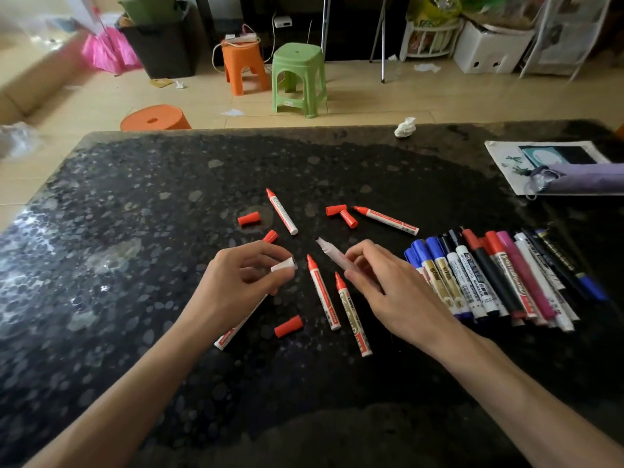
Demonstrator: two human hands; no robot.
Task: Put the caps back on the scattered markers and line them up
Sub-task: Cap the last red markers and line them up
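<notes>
On the black stone table (pixel 135 231) my left hand (pixel 236 282) pinches a small white cap (pixel 284 265) between thumb and fingers. My right hand (pixel 388 285) holds an uncapped white marker (pixel 332 253), its dark tip pointing up-left toward the cap, a short gap between them. Several uncapped red markers lie scattered: one at the top (pixel 282 211), one at the upper right (pixel 386 220), two side by side between my hands (pixel 324 293) (pixel 353 314), and one partly under my left hand (pixel 238 329). Loose red caps (pixel 249 218) (pixel 341 213) (pixel 288 326) lie among them.
A row of capped markers (pixel 489 278) in blue, black, red, pink and white lies side by side at the right. A crumpled tissue (pixel 405 127) sits near the far edge. A cloth pouch (pixel 547 163) with a purple roll lies at the far right. Plastic stools (pixel 299 79) stand beyond the table.
</notes>
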